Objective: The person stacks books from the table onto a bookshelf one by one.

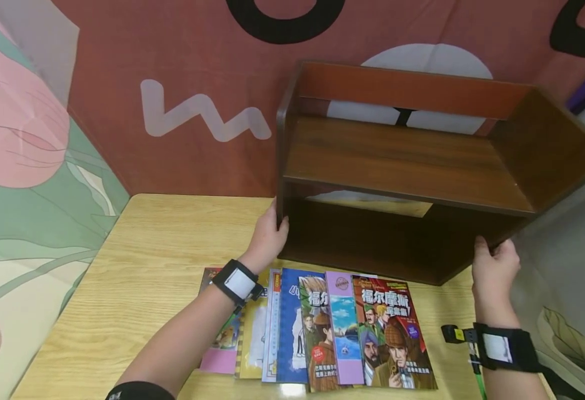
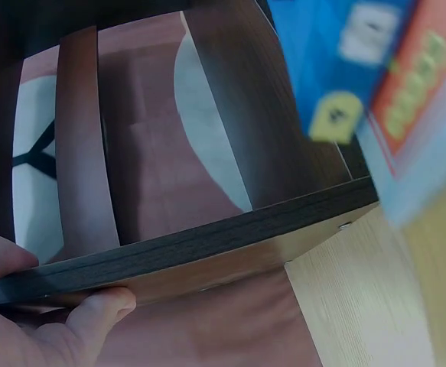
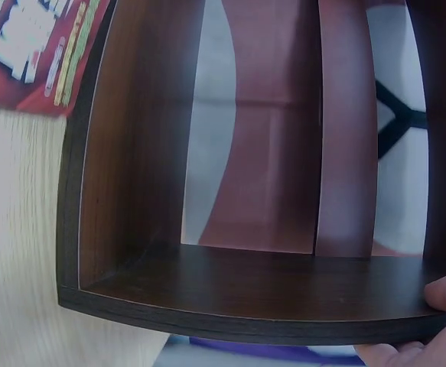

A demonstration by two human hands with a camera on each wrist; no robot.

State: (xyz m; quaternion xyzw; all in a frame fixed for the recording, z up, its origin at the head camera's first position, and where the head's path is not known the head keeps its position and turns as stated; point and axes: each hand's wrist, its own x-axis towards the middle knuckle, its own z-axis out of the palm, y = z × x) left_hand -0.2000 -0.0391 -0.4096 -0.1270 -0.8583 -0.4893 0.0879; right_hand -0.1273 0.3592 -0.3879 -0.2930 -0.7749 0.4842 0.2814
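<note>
Hands, L (image 1: 267,238) & R (image 1: 494,272), grip brn shelf (image 1: 397,158), curled round opp. sides (bks (image 1: 344,333) just in front).

head view bright, glare on the near table (image 1: 172,239), shadow low inside the shelf (image 1: 402,158); 2 wrist views dimmer, the left's books (image 2: 337,57) blurred.

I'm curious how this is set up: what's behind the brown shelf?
Through gaps in the brown shelf, you see a reddish backdrop with a pale rounded shape, plus a patch of tabletop. Whatever lies directly behind its boards is covered.
</note>
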